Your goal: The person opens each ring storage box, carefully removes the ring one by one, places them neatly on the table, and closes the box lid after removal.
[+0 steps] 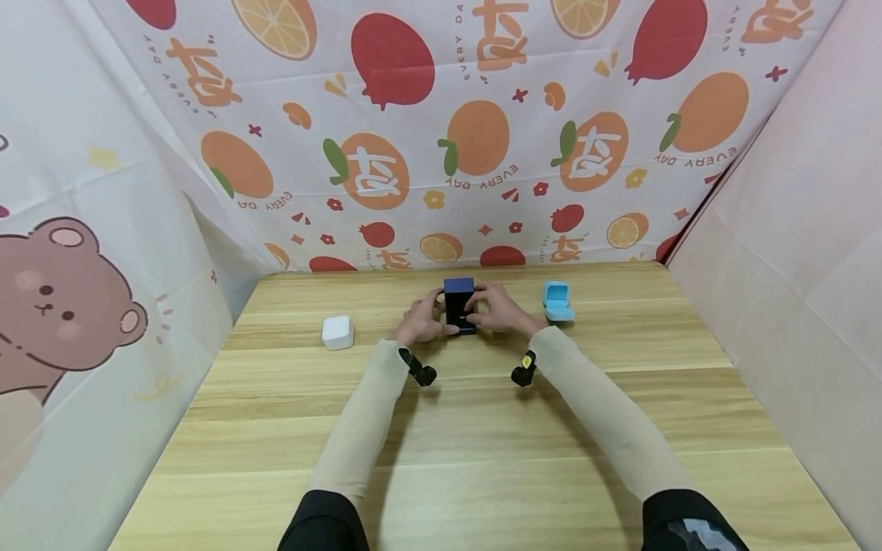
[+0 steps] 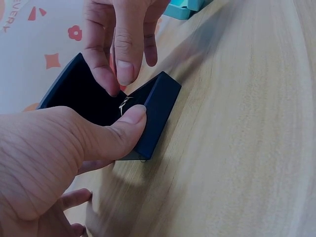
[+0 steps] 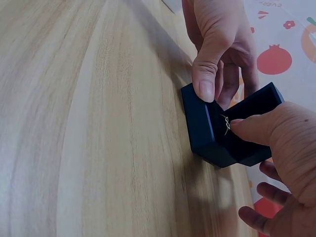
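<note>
A dark blue ring box [image 1: 458, 286] stands on the table with its lid raised. Inside it sits a thin, twisted ring [image 2: 123, 105], upright in the dark lining. My left hand [image 1: 422, 320] grips the box from the left, its thumb [image 2: 129, 123] on the front edge of the base. From the right, my right hand [image 1: 501, 309] reaches into the opening, thumb and forefinger slightly apart. In the right wrist view its thumb [image 3: 254, 127] overlaps the ring, while the left wrist view shows these fingertips just above it. The other right fingers hang loosely outside the box.
To the left on the table is a small white rounded box [image 1: 338, 333]. A light blue box [image 1: 558, 301] with its lid up stands right of my right hand. A fruit-print cloth [image 1: 441, 145] hangs behind the table's back edge.
</note>
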`<state>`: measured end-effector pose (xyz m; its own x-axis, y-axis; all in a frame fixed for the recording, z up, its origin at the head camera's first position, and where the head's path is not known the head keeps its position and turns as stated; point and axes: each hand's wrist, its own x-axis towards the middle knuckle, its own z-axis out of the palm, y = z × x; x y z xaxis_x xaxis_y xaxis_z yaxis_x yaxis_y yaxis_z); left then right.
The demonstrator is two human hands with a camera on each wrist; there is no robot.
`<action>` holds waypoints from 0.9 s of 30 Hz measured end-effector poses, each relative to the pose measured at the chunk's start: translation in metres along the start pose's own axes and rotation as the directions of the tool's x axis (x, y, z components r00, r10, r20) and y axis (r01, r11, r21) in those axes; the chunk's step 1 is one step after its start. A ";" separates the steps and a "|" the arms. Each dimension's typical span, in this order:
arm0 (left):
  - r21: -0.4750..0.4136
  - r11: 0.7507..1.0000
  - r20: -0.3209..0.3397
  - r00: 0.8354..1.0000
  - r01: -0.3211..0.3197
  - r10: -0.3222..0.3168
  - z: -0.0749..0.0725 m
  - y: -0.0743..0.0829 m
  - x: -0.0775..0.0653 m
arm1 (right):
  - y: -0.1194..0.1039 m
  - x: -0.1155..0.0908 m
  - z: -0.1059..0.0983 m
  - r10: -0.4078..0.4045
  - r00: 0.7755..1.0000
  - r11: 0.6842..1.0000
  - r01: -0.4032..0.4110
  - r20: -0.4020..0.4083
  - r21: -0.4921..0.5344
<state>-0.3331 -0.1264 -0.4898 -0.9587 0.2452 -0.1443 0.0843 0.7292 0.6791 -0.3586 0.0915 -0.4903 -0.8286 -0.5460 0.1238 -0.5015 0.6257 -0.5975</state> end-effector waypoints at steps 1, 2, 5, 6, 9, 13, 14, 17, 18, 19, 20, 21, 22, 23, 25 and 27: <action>-0.003 1.000 0.000 1.000 0.000 0.000 0.000 0.000 -0.001 | 0.000 0.000 0.000 0.001 1.000 1.000 -0.001 -0.001 0.001; -0.003 1.000 -0.001 1.000 0.001 -0.001 0.000 0.000 -0.001 | 0.000 0.000 0.000 0.001 1.000 1.000 -0.001 -0.001 -0.001; -0.008 1.000 -0.004 1.000 0.001 -0.001 0.001 0.000 -0.002 | 0.001 0.001 0.001 0.000 1.000 1.000 0.000 -0.001 -0.008; -0.007 1.000 -0.005 1.000 0.002 -0.002 0.001 0.000 -0.002 | 0.002 0.001 0.001 -0.002 1.000 1.000 0.002 0.000 -0.013; -0.007 1.000 -0.008 1.000 0.002 -0.002 0.002 0.000 -0.003 | 0.004 0.001 0.002 -0.003 1.000 1.000 0.003 -0.002 -0.015; -0.011 1.000 -0.007 1.000 0.007 -0.007 0.002 0.000 -0.003 | 0.006 0.002 0.005 0.004 1.000 1.000 -0.004 -0.002 -0.017; -0.011 1.000 -0.004 1.000 0.008 -0.008 0.002 0.000 -0.003 | 0.007 0.002 0.005 0.007 1.000 1.000 -0.007 -0.001 -0.021; -0.014 1.000 -0.002 1.000 0.004 -0.004 0.001 0.000 -0.003 | 0.007 0.003 0.006 0.012 1.000 1.000 -0.012 -0.004 -0.016; -0.013 1.000 -0.003 1.000 0.002 -0.002 0.001 0.000 -0.003 | 0.006 0.003 0.006 0.013 1.000 1.000 -0.013 -0.006 -0.013; -0.013 1.000 -0.006 1.000 -0.001 0.001 0.001 0.000 -0.003 | 0.006 0.003 0.006 0.018 1.000 1.000 -0.019 -0.007 -0.006; -0.011 1.000 -0.007 1.000 -0.004 0.004 0.001 -0.001 -0.002 | 0.005 0.003 0.006 0.021 1.000 1.000 -0.021 -0.008 -0.003; -0.014 1.000 -0.009 1.000 -0.006 0.006 0.001 0.000 -0.002 | 0.005 0.003 0.006 0.024 1.000 1.000 -0.024 -0.010 0.002; -0.012 1.000 -0.009 1.000 -0.006 0.006 0.001 -0.001 -0.002 | 0.004 0.003 0.006 0.028 1.000 1.000 -0.028 -0.011 0.003; -0.010 1.000 -0.009 1.000 -0.007 0.006 0.001 -0.001 -0.002 | 0.004 0.002 0.007 0.029 1.000 1.000 -0.029 -0.012 0.002; -0.010 1.000 -0.008 1.000 -0.005 0.005 0.001 -0.001 -0.001 | 0.004 0.002 0.007 0.028 1.000 1.000 -0.028 -0.014 0.005; -0.014 1.000 -0.005 1.000 -0.002 0.002 0.001 -0.001 -0.002 | 0.004 0.002 0.009 0.020 1.000 1.000 -0.020 -0.015 0.005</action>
<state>-0.3311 -0.1267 -0.4914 -0.9599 0.2434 -0.1388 0.0828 0.7199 0.6892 -0.3601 0.0884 -0.4996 -0.8423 -0.5246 0.1235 -0.4834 0.6341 -0.6035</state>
